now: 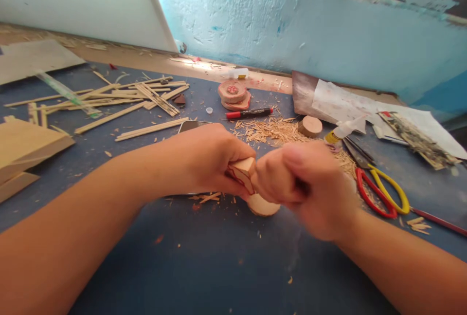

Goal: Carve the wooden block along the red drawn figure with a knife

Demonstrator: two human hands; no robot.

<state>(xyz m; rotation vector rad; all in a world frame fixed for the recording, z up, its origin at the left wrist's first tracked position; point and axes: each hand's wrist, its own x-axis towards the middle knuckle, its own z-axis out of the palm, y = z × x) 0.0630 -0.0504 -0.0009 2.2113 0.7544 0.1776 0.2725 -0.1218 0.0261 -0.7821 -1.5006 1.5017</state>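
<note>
Between the fingers of my left hand point(213, 159) is a small wooden block point(243, 171) with red lines drawn on its side. My right hand point(306, 183), smeared by motion, is a closed fist pressed up against the block's right end. Whatever the fist grips is hidden behind its fingers. Just below the block lies a round wood slice point(263, 205) on the dark blue table. A flat, phone-like object point(193, 125) shows partly behind my left hand.
Wood shavings point(272, 131), a red-and-black marker point(250, 113) and stacked wood discs point(233, 92) lie beyond my hands. Scissors point(381, 193) and a glue bottle point(339, 132) are at right. Thin sticks point(131, 96) and wooden boards point(29, 149) lie left. A blue wall stands behind.
</note>
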